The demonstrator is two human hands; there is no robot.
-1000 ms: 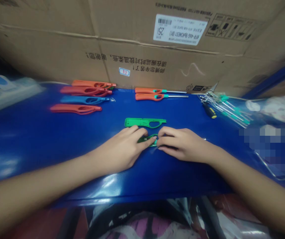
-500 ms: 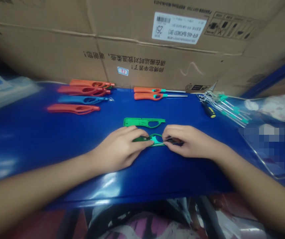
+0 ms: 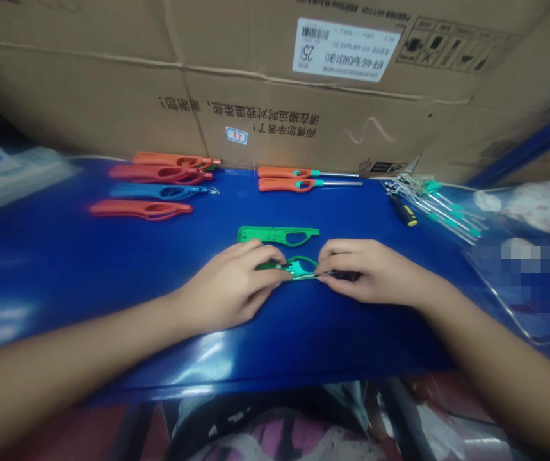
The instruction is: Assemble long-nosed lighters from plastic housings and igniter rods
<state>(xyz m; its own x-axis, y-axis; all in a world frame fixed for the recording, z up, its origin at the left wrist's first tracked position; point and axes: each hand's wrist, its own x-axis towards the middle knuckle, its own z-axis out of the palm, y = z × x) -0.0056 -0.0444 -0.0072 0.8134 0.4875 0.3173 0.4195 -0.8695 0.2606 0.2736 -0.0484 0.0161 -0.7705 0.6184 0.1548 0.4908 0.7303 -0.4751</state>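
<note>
In the head view, the fingers of my left hand (image 3: 234,282) are closed round the left part of a green lighter casing (image 3: 314,262), low over the table. A light teal trigger piece (image 3: 298,269) shows inside the casing, beside the fingertips. My right hand (image 3: 368,272) pinches a thin, wire-like piece (image 3: 330,273) at the casing's right end; its fingers hide part of it. Just behind the hands lies a second green casing half (image 3: 277,235), its inner side up, touched by neither hand.
Several red, orange and blue lighter handles (image 3: 152,209) lie at the back left. Two orange lighters (image 3: 282,184) with metal tubes lie at the back middle. To the right are a black-and-yellow screwdriver (image 3: 404,212) and several metal tubes (image 3: 447,208). A cardboard box (image 3: 135,77) walls off the back.
My right hand has shifted slightly right, and its thumb and fingertips now show a thin piece between them. My left hand stays almost still on the green casing.
</note>
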